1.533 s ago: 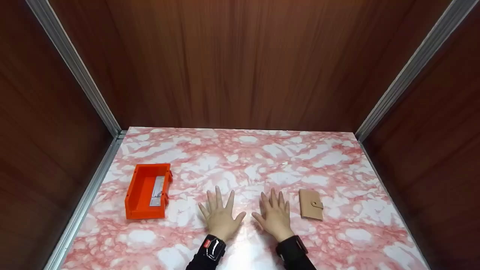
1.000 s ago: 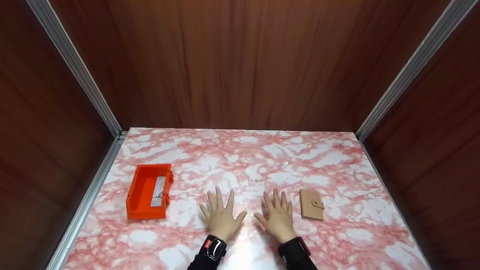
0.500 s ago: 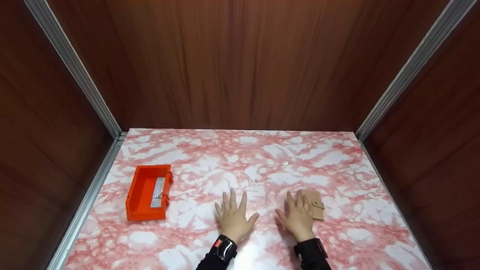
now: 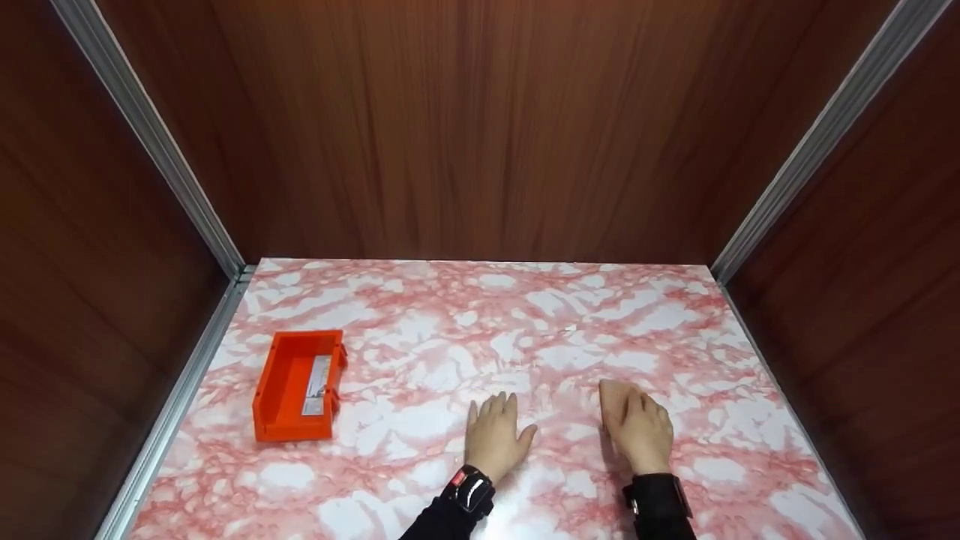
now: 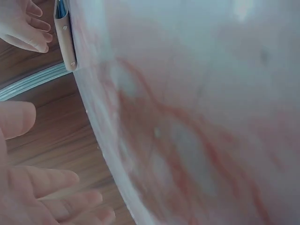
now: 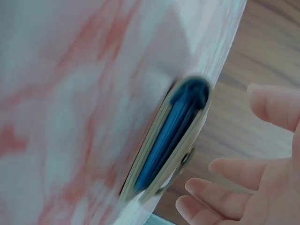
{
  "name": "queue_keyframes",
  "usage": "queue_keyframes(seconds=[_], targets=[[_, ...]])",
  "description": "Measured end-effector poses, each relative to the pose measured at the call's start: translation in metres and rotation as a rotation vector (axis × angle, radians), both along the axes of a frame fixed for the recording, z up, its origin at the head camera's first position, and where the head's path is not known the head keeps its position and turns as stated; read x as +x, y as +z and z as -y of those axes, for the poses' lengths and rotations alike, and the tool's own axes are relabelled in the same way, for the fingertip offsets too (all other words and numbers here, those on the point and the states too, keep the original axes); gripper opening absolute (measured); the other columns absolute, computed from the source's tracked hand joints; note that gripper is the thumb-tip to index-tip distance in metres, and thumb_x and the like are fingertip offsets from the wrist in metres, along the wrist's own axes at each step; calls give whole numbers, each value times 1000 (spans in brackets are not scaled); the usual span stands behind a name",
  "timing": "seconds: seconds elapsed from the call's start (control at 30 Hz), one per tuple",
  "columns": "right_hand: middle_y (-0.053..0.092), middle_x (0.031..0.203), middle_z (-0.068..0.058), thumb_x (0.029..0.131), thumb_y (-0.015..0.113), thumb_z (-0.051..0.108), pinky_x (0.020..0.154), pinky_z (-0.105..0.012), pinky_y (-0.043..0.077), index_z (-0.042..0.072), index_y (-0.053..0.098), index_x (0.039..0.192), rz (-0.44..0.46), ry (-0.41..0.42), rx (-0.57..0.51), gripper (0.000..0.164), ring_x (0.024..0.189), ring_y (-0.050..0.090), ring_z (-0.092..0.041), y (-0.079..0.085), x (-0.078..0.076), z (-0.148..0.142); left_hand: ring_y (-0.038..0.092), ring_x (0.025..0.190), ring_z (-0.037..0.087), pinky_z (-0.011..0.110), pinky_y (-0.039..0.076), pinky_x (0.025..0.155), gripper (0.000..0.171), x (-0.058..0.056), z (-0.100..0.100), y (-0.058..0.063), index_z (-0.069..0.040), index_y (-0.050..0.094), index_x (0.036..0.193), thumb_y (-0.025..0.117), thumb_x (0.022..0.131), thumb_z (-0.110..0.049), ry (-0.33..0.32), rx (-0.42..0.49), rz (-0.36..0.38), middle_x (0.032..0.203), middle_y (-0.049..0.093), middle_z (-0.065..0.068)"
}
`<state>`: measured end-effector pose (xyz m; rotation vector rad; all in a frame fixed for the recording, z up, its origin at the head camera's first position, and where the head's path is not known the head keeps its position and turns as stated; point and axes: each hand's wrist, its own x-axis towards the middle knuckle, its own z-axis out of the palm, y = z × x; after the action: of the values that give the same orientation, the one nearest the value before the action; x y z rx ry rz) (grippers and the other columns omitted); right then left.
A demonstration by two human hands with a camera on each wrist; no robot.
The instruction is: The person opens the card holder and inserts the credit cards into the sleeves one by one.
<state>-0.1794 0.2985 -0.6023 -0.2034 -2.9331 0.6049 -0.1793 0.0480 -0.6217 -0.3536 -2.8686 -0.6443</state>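
Observation:
A small tan wallet [image 4: 611, 388] with a snap strap lies on the table at the right. In the right wrist view the wallet [image 6: 161, 145] is seen edge-on, with blue layers between its covers. My right hand [image 4: 648, 436] hovers over it and hides much of it in the head view. Slightly bent fingers and a gap from the wallet show on the right hand [image 6: 262, 183] in the right wrist view. Left of it, my left hand [image 4: 495, 444] is over the table, holding nothing. The left wrist view shows the left hand [image 5: 37, 192] with extended fingers.
An orange bin [image 4: 292, 433] with a white label inside stands on the left of the pink-and-white marbled table [image 4: 450, 322]. Brown wood-grain panels [image 4: 465, 135] rise at the back and both sides, with grey metal rails [image 4: 161, 142] at the corners.
My right hand has moved right from beside the wallet to above it, its fingers bending and turning. My left hand has shifted right, its spread fingers drawing closer together.

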Motion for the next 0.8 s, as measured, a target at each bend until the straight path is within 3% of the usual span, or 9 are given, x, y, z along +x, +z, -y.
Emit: queue_keyframes(seconds=[0.17, 0.4, 0.63, 0.8], targets=[[44, 132, -39, 94, 60, 35, 95, -64, 35, -11, 44, 138, 71, -61, -33, 66, 119, 41, -56, 2, -4, -11, 60, 113, 31, 46, 41, 103, 51, -6, -8, -2, 3, 63, 123, 68, 90, -35, -52, 62, -106, 121, 66, 16], [46, 123, -41, 96, 55, 36, 88, -65, 39, -16, 45, 131, 172, -96, -36, 64, 111, 45, -58, 7, -10, -20, 67, 98, 27, 39, 49, 91, 35, -14, -22, -4, -2, 68, 110, 71, 88, -30, -75, 82, -184, 105, 71, 10], [50, 109, -38, 98, 52, 39, 81, -60, 41, -16, 52, 112, 274, -92, -22, 56, 101, 49, -55, 10, -14, -25, 66, 89, 26, 36, 51, 83, 27, -17, -35, -5, -4, 70, 103, 72, 87, -25, -78, 95, -192, 97, 71, 9], [49, 110, -38, 99, 50, 38, 81, -60, 43, -17, 52, 114, 316, -97, -38, 57, 102, 49, -55, 8, -18, -28, 67, 89, 26, 35, 52, 83, 30, -18, -43, -5, -2, 71, 106, 73, 86, -24, -69, 107, -163, 99, 71, 10]])
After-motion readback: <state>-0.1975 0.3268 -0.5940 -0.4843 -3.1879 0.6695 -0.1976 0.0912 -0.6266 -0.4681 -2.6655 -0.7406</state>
